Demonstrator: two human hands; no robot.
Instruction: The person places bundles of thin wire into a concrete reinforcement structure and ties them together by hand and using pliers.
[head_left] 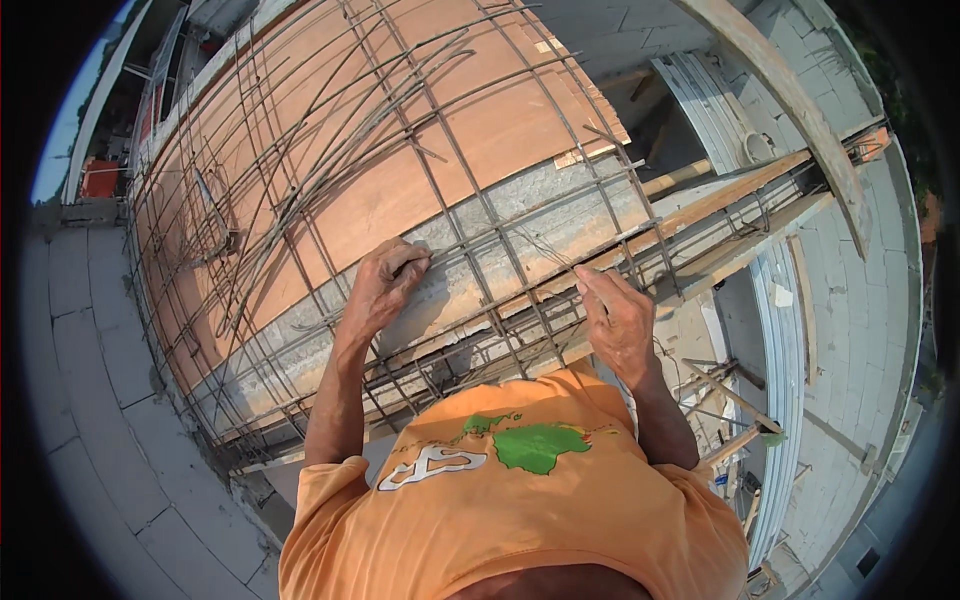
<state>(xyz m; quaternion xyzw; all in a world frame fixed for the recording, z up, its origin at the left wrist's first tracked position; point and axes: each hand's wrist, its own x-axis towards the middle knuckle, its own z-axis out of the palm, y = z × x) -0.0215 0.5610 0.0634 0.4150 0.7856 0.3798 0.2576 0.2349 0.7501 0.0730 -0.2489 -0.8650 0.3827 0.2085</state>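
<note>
My left hand (390, 278) is closed over the steel mesh, its curled fingers at a rebar (462, 243) that runs away to the right. To the right, my right hand (618, 322) pinches the end of thin tie wire (545, 246) between thumb and fingertips. The wire's loose strands spread from the fingertips back toward a crossing of the bars. Beneath both hands lies a grid of rusty reinforcing bars (510, 250), above a grey concrete strip (470, 280).
Orange-brown plywood (370, 150) extends beyond the strip, with several loose bent bars (340, 150) on it. Block walls (100, 350) stand at left and right. A long timber beam (735, 205) and a curved-looking plank (800, 110) cross at right, near metal sheets (700, 95) and drops below.
</note>
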